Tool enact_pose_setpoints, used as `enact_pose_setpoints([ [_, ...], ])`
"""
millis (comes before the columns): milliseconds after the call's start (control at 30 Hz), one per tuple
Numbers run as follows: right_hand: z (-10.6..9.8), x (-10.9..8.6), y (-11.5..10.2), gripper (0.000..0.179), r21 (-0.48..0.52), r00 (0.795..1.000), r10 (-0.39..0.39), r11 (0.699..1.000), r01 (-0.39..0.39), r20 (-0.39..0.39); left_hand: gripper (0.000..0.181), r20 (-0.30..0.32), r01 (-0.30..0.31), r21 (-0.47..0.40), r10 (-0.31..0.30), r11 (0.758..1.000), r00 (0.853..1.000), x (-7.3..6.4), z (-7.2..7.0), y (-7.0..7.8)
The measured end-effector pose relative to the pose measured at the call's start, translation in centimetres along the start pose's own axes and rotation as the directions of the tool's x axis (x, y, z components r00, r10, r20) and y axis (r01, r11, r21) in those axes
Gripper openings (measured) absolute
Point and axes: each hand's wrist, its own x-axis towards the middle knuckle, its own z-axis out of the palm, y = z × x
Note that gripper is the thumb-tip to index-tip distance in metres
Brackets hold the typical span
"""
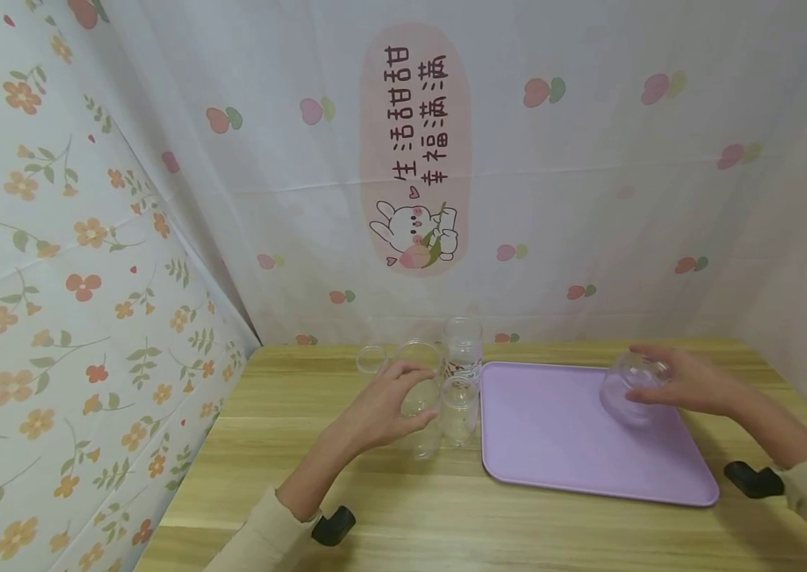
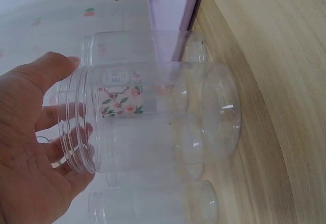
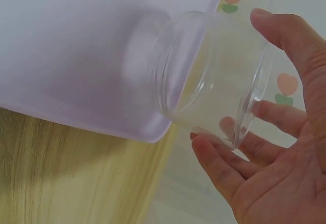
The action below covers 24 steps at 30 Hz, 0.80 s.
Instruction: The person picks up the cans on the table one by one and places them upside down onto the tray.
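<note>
A tall clear plastic jar [image 2: 158,142] stands on the table, its threaded rim between the thumb and curled fingers of my left hand [image 1: 389,405]. Over the far right part of the lilac tray [image 1: 561,445], my right hand [image 1: 693,381] holds a short, wide clear jar [image 3: 214,76] near its base. That jar's threaded mouth faces down to the tray in the right wrist view. Just right of the left hand are a smaller clear jar [image 1: 459,421] and a taller clear container with a printed band [image 1: 462,368].
A small clear ring-shaped rim [image 1: 371,359] shows left of the jars. The wooden table [image 1: 289,477] meets a printed curtain [image 1: 589,199] at the back and a floral curtain [image 1: 89,318] on the left. Black straps [image 1: 333,526] sit at both wrists.
</note>
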Motion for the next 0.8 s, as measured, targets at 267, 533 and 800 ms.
enact_pose_setpoints([
  [267,0.3,0.2,0.6,0.087,-0.022,1.000,0.006,1.000,-0.005,0.014,0.055,0.009,-0.009,0.012,0.009,1.000,1.000,0.1,-0.1,-0.1],
  [533,0.8,0.5,1.1,0.088,-0.006,1.000,0.008,1.000,-0.008,0.023,0.055,0.022,-0.010,0.019,0.010,1.000,1.000,0.1,-0.1,-0.1],
  [800,1.0,0.5,0.9,0.089,0.023,0.999,0.013,1.000,-0.014,0.044,0.055,0.067,0.021,0.031,-0.023,0.999,0.997,0.2,-0.5,0.2],
])
